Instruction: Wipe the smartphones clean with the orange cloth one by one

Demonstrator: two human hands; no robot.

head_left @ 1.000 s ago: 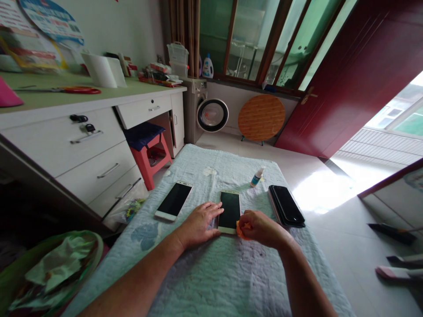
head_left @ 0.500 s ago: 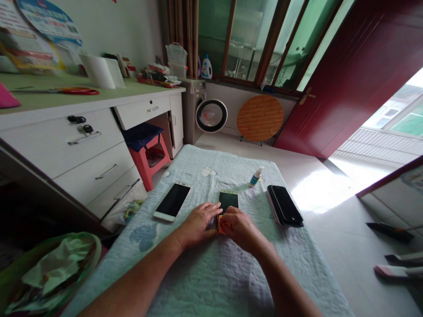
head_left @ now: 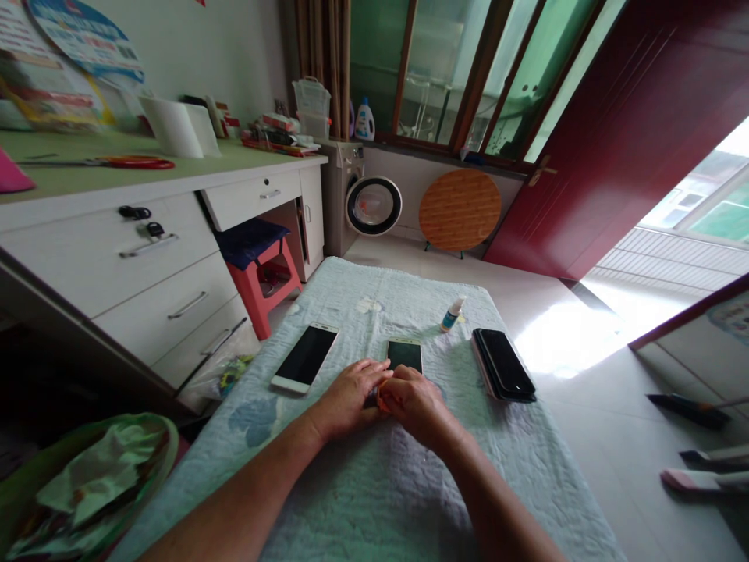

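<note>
A phone with a dark screen [head_left: 405, 355] lies on the cloth-covered table [head_left: 351, 499], its near part hidden under both hands. My left hand [head_left: 351, 396] rests at its left edge, fingers stretched towards it. My right hand [head_left: 414, 398] is closed on an orange cloth [head_left: 383, 396], pressed to the phone's lower part beside my left fingers. To the left lies a white phone [head_left: 306, 357]. A small spray bottle [head_left: 452, 314] stands beyond my right hand, and a black phone [head_left: 504, 365] lies on a dark case at the right.
A green bin [head_left: 169, 453] is at the lower left, near the table's edge. Beyond are a red stool [head_left: 263, 273], a white desk [head_left: 175, 257] with drawers, and a washing machine [head_left: 342, 195] with its door ajar. Brushes [head_left: 696, 411] lie on the floor at the right.
My right hand has shifted slightly left with the orange cloth, closer to my left fingers. My left hand has hardly moved.
</note>
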